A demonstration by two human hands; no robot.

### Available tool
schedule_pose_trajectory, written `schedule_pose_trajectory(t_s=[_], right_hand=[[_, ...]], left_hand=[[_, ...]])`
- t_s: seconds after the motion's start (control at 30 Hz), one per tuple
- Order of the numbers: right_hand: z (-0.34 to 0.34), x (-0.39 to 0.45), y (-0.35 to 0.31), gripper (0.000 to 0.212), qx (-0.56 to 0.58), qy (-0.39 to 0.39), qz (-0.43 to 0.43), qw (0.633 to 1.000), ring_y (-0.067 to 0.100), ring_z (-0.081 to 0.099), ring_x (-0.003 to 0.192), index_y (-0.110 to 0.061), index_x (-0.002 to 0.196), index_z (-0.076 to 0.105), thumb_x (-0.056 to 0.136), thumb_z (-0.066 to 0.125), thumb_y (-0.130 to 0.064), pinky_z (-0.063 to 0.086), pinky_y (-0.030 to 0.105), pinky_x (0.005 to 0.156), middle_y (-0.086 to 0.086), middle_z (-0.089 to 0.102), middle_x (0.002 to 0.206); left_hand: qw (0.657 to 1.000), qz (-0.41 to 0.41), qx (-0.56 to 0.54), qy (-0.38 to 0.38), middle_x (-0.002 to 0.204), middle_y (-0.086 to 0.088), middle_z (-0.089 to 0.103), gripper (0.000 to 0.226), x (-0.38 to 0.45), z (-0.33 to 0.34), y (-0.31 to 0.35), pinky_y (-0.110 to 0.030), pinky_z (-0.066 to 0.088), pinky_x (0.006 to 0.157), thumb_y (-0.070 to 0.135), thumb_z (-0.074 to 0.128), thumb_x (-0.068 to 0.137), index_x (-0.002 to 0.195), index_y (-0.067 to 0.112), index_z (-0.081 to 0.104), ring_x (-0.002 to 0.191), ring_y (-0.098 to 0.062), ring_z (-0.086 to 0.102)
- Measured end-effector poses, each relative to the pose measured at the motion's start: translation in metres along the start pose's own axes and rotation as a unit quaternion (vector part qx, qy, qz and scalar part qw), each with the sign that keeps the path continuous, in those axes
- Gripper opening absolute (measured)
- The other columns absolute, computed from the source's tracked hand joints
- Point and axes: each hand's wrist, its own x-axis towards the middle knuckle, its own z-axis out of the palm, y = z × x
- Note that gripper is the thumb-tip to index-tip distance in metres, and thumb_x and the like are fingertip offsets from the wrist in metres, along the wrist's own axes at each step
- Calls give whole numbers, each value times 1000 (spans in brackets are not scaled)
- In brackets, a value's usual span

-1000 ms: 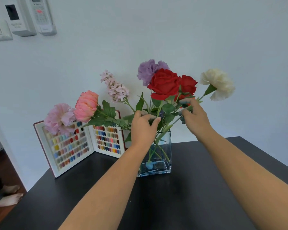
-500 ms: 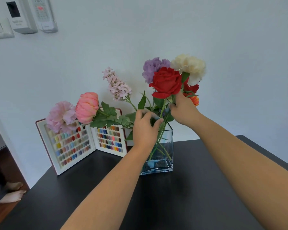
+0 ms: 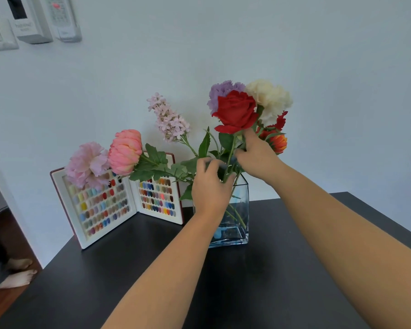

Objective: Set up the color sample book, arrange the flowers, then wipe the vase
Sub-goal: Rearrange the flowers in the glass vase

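Both hands grip stems at the mouth of one glass vase (image 3: 241, 210): left hand (image 3: 209, 188) curled round leafy stems, right hand (image 3: 256, 157) pinching stems under the red rose (image 3: 236, 111). Vase, near the surface's (image 3: 152, 269) back edge, holds roughly eight flowers. One open color sample book (image 3: 119, 205) stands at the back-left corner.

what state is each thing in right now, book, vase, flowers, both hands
sample book: open, standing upright on the table
vase: upright, holding the stems
flowers: in the vase, pink ones leaning far left
left hand: gripping stems at the vase mouth
right hand: gripping stems under the red rose
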Motion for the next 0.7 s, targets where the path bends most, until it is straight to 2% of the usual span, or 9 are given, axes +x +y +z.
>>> schedule_pose_trajectory(t_s=[0.13,0.2,0.3,0.37,0.43,0.5,0.57,0.63,0.7], right_hand=[[1,-4,9,46,77,-12,-6,997,32,68,86,-46,116,44,88,46,-9,57,49,80,16,65,100],[2,-7,18,52,137,-13,-9,990,21,69,88,-48,111,51,88,42,-3,58,40,82,11,62,105],[4,-17,37,51,184,54,-9,981,8,70,79,-43,102,59,88,39,2,57,22,75,2,68,102],[6,-24,52,43,181,125,38,975,11,69,68,-35,89,62,86,39,1,57,23,66,-1,71,89],[8,-26,67,33,165,152,118,967,19,67,68,-26,83,63,85,41,-3,58,31,67,2,70,83],[12,-24,79,24,135,109,174,969,24,65,79,-20,87,66,84,44,-9,57,40,78,4,69,88],[16,-17,82,22,106,48,194,974,24,58,85,-13,96,68,85,48,-14,52,41,82,2,66,94],[19,-8,78,22,118,27,190,974,22,50,78,-6,96,68,85,52,-18,45,37,72,2,59,84],[20,1,72,19,153,27,187,970,17,47,70,-9,95,69,84,57,-19,39,29,64,-2,57,76]], left_hand=[[1000,-22,-12,-12,97,7,55,20,4,-2,-3,-33,49,62,30,76,82,91,23,60,76,-14,58],[999,-23,-1,-32,91,7,54,21,7,-3,-3,-30,45,58,30,74,84,88,23,55,75,-16,57],[998,-27,8,-50,84,7,54,22,13,-4,-4,-25,37,55,28,72,85,81,23,51,71,-16,55],[997,-39,-3,-67,81,4,57,23,17,-5,-6,-29,43,56,25,71,86,78,23,50,67,-18,56],[995,-47,-17,-83,76,1,59,22,19,-5,-8,-34,50,58,24,70,86,77,23,51,65,-20,58],[995,-47,-26,-87,74,1,59,21,20,-6,-9,-34,51,60,22,71,86,77,22,52,66,-20,59],[995,-46,-33,-85,74,2,59,21,20,-7,-9,-33,52,63,20,71,85,76,22,53,69,-19,60],[995,-45,-40,-84,75,3,58,21,21,-6,-10,-31,50,63,19,72,85,76,21,53,69,-18,59],[994,-49,-54,-83,75,4,57,20,22,-7,-10,-28,47,62,19,73,85,77,20,55,67,-17,58]])
